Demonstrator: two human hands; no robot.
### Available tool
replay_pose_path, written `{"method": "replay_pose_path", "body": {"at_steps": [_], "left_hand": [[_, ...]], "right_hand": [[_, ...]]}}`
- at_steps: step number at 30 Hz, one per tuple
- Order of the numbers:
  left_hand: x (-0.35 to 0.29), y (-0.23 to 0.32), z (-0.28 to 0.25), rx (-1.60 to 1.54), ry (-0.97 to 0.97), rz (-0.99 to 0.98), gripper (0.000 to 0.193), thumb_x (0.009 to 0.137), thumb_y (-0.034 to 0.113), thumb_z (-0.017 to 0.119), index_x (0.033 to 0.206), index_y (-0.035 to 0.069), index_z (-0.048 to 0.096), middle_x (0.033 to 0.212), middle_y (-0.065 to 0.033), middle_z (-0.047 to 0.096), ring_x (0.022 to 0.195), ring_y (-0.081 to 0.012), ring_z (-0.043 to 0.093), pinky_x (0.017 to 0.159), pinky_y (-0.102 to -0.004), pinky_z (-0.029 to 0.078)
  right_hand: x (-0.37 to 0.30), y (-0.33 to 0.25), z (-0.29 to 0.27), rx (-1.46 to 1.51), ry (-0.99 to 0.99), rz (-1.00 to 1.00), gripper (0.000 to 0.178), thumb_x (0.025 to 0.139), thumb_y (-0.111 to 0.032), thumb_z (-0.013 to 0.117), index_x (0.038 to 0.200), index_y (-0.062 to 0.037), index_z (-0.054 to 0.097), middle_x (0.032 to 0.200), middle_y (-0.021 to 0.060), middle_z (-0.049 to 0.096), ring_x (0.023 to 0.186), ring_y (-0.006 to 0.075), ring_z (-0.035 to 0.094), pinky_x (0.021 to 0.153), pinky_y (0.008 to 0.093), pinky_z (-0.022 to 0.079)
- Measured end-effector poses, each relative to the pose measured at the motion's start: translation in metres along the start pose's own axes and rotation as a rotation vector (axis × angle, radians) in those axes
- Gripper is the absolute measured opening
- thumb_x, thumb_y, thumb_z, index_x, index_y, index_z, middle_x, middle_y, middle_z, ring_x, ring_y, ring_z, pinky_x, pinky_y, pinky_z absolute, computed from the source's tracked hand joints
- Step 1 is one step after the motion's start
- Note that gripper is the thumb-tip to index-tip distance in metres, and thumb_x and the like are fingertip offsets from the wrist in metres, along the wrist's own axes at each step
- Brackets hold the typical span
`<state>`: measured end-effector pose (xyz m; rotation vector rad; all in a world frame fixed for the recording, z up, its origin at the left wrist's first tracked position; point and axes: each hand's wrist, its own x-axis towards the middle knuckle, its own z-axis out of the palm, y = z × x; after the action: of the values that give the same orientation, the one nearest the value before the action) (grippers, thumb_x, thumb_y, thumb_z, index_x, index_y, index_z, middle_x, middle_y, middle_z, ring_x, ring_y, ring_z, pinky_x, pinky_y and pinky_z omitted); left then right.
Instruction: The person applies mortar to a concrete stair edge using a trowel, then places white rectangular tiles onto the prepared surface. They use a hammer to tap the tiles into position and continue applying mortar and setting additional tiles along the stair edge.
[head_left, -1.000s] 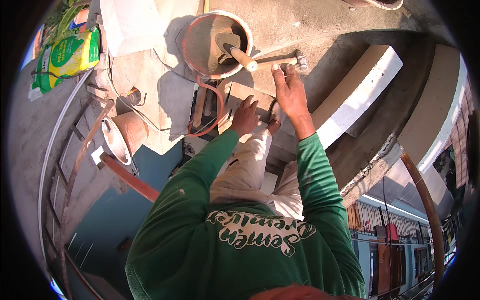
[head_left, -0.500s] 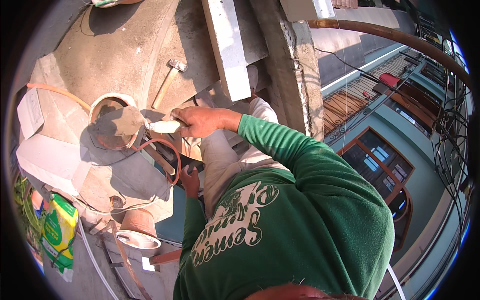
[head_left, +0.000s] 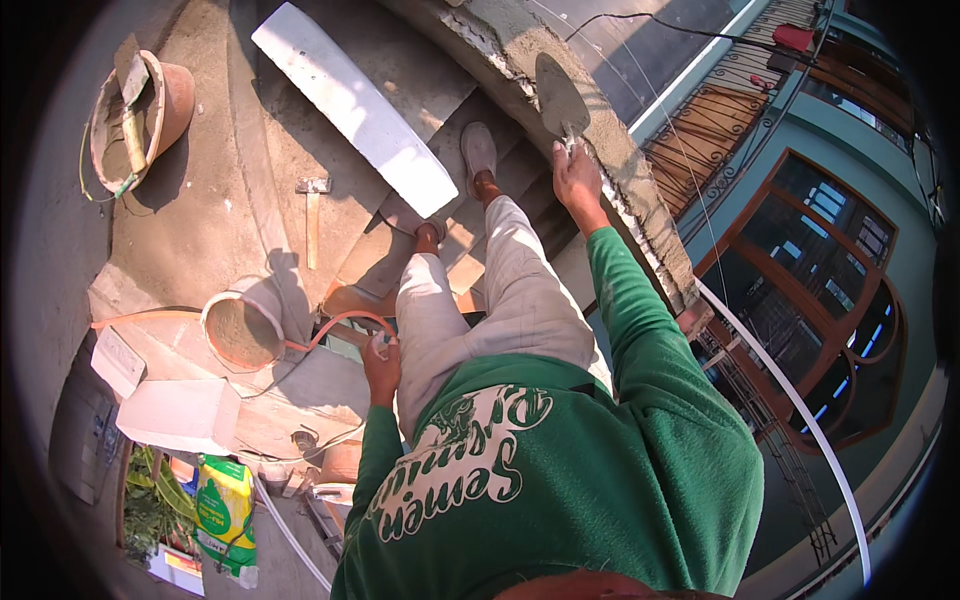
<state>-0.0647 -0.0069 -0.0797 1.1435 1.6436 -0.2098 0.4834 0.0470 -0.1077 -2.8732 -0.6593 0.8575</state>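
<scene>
My right hand [head_left: 577,180] grips a pointed trowel [head_left: 562,97] by its handle. The trowel's grey blade lies over the rough top of a mortar-covered wall [head_left: 635,175]. Low beside my left leg, my left hand [head_left: 381,365] has its fingers curled by the end of an orange hose loop [head_left: 350,316]; something whitish shows at the fingers, too small to name. Left of that hand stands a bucket [head_left: 243,333] of grey mortar.
A hammer [head_left: 313,220] lies on the concrete. A long white block [head_left: 355,110] stretches in front of my feet. At far left, another bucket [head_left: 176,110] holds a second trowel [head_left: 132,115]. White blocks [head_left: 180,415] and a yellow-green bag [head_left: 226,515] are at lower left.
My right hand has swung with the trowel from above the mortar bucket to the wall at the right. The view has shifted, bringing the second bucket fully into sight.
</scene>
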Motion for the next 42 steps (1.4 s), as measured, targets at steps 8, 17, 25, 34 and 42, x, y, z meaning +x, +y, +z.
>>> {"method": "replay_pose_path", "body": {"at_steps": [8,17,25,34,42], "left_hand": [[0.004,0.037,-0.007,0.206,-0.036,0.048,0.053,0.104,0.025,0.075,0.145,-0.006,0.062,0.148,-0.0236,0.054,0.131,-0.0325,0.063,0.103,-0.0395,0.060],[0.008,0.061,0.003,0.280,-0.031,0.116,0.051,0.104,0.023,0.074,0.144,-0.005,0.063,0.147,-0.0232,0.055,0.131,-0.0327,0.063,0.099,-0.0383,0.062],[0.010,0.054,0.006,0.286,-0.033,0.168,0.048,0.103,0.021,0.075,0.143,-0.004,0.063,0.147,-0.0219,0.055,0.132,-0.0332,0.061,0.098,-0.0389,0.063],[0.013,0.050,0.007,0.269,-0.025,0.162,0.047,0.103,0.021,0.075,0.142,-0.003,0.064,0.144,-0.0215,0.056,0.130,-0.0327,0.062,0.098,-0.0390,0.063],[0.015,0.047,0.005,0.223,-0.027,0.129,0.049,0.104,0.022,0.076,0.144,-0.002,0.063,0.148,-0.0220,0.053,0.133,-0.0329,0.061,0.100,-0.0389,0.063]], "right_hand": [[0.088,0.030,-0.025,-0.069,0.137,-0.068,0.048,0.109,-0.043,0.058,0.107,0.0028,0.072,0.100,0.0325,0.077,0.097,0.0519,0.076,0.090,0.0601,0.058],[0.095,0.041,-0.019,-0.007,0.081,-0.100,0.052,0.110,-0.049,0.057,0.107,0.0013,0.071,0.100,0.0351,0.075,0.100,0.0552,0.073,0.091,0.0621,0.055],[0.095,0.042,-0.017,-0.042,0.077,-0.143,0.050,0.110,-0.044,0.056,0.101,0.0024,0.074,0.097,0.0322,0.077,0.097,0.0523,0.075,0.090,0.0606,0.057],[0.087,0.045,-0.010,0.001,0.025,-0.122,0.055,0.109,-0.046,0.055,0.103,0.0047,0.075,0.101,0.0350,0.076,0.101,0.0534,0.074,0.094,0.0621,0.056],[0.081,0.046,0.000,0.033,0.034,-0.105,0.054,0.109,-0.046,0.056,0.105,0.0043,0.075,0.101,0.0351,0.076,0.102,0.0541,0.073,0.094,0.0620,0.055]]}}
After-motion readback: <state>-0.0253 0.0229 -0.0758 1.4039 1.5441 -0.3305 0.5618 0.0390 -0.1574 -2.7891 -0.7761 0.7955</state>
